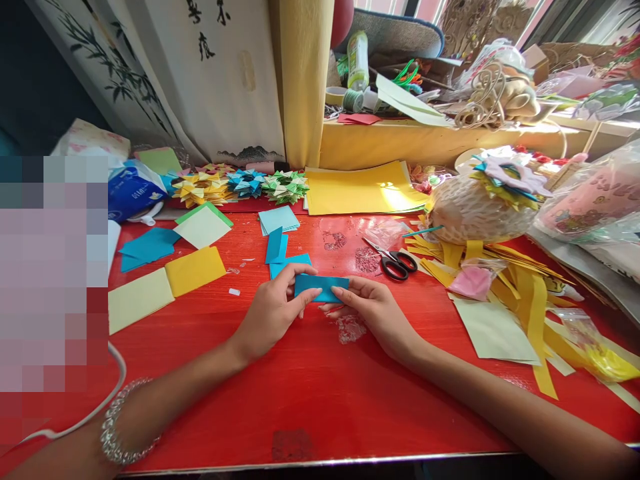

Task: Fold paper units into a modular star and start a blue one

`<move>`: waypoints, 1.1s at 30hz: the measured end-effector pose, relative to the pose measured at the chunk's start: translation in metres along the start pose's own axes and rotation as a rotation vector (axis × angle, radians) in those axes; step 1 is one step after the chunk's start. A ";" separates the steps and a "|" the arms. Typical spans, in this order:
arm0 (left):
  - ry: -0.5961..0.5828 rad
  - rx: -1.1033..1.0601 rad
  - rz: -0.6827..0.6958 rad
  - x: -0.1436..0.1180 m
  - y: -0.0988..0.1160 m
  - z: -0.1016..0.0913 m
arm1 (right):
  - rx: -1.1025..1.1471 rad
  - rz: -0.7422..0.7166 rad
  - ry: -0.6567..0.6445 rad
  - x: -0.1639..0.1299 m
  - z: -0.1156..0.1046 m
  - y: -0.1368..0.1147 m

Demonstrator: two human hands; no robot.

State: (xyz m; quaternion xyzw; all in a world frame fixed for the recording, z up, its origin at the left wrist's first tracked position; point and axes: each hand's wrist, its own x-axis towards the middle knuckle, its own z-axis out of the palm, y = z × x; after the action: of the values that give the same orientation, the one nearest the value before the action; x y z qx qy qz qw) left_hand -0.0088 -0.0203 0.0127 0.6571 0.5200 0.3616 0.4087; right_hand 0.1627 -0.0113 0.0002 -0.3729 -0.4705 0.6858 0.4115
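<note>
While both pinch blue paper strip (321, 287), L hand (274, 310), R hand (373, 312), scissors (395, 260) nr.

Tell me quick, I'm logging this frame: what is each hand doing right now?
Left hand: closed on the left end of the blue folded paper strip.
Right hand: pinching the same strip's right end.

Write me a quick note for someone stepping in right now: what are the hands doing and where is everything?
Left hand and right hand pinch the ends of a folded blue paper strip on the red table.
More blue pieces lie just behind; scissors to the right.
Finished folded stars sit at the back.
The strip is folded flat, not yet shaped further.
</note>
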 end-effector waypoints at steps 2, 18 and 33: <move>-0.006 0.002 -0.002 0.000 0.000 0.000 | 0.005 -0.003 -0.006 0.000 0.000 0.000; 0.061 0.089 0.002 0.003 0.000 -0.003 | -0.024 0.070 -0.004 0.001 0.001 0.003; -0.107 0.073 0.037 0.004 0.003 -0.005 | -0.128 0.119 -0.066 -0.004 0.002 -0.002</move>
State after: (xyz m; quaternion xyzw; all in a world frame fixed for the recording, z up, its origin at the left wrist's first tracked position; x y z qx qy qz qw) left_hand -0.0108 -0.0157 0.0179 0.6997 0.4978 0.3141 0.4049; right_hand 0.1626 -0.0151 0.0027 -0.4028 -0.5036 0.6896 0.3295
